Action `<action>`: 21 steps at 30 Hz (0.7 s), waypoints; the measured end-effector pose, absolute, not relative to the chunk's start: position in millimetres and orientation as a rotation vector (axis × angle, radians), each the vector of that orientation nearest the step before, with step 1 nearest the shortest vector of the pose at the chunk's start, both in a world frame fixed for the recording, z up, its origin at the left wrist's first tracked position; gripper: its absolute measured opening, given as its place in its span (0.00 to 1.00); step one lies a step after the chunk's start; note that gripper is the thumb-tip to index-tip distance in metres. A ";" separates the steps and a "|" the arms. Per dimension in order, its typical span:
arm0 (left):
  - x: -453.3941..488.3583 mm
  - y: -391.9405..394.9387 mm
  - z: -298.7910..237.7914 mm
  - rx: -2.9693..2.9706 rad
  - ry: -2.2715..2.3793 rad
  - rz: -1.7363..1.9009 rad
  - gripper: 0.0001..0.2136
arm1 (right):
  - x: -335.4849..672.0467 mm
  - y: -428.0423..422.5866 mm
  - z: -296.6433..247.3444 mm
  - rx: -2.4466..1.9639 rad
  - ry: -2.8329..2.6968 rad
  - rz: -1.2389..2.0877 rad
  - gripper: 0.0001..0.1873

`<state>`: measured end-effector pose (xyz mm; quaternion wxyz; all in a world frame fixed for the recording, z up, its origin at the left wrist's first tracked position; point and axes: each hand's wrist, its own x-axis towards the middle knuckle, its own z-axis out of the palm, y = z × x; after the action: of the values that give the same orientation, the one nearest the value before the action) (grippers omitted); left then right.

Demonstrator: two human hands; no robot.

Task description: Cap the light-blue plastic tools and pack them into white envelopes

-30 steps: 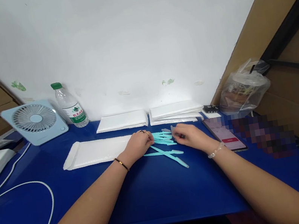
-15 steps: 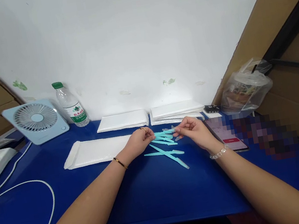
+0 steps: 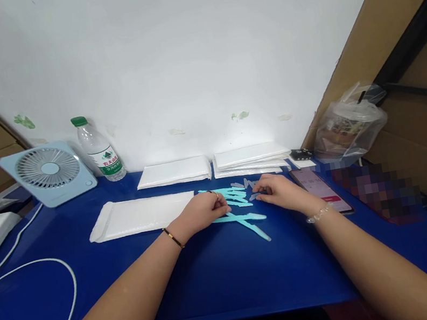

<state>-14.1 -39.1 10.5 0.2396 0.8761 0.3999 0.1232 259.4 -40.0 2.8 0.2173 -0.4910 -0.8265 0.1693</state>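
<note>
Several thin teal plastic sticks (image 3: 244,220) lie in a loose pile on the blue table (image 3: 217,279). My left hand (image 3: 206,211) rests on the pile's left side with fingers curled, pinching one teal stick whose end (image 3: 205,191) pokes out past the knuckles. My right hand (image 3: 282,192) is down on the table at the pile's right side. Its fingertips are pinched at a small clear cap (image 3: 255,196), among a few more clear caps (image 3: 242,183).
A flat white padded envelope (image 3: 141,216) lies left of my hands, and two stacks of them (image 3: 214,165) sit by the wall. A phone (image 3: 320,188) and plastic bag (image 3: 349,123) are at right. A fan (image 3: 49,171), bottle (image 3: 99,149) and white cable (image 3: 30,267) are at left.
Half a second ago both hands were raised, holding a teal stick between them. Now both have dropped to the table, the left over the pile and the right by the caps.
</note>
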 end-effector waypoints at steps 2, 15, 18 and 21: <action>-10.8 -37.5 6.4 2.533 1.153 0.451 0.11 | 258.5 -39.1 0.6 -1.361 -2.346 0.447 0.05; -6.1 -35.9 -0.1 2.583 1.221 0.449 0.07 | 257.7 -47.9 11.3 -1.324 -2.361 0.703 0.08; -5.6 -37.0 -0.4 2.483 1.211 0.459 0.07 | 253.7 -48.3 12.0 -1.288 -2.389 0.680 0.08; -6.0 -37.1 -0.9 2.385 1.203 0.455 0.08 | 250.5 -48.3 10.9 -1.267 -2.406 0.661 0.07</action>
<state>-6.0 -37.1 -0.9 0.2143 0.8596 0.4338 0.1639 250.5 -48.3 10.9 0.1706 -0.4461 -0.8471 0.2328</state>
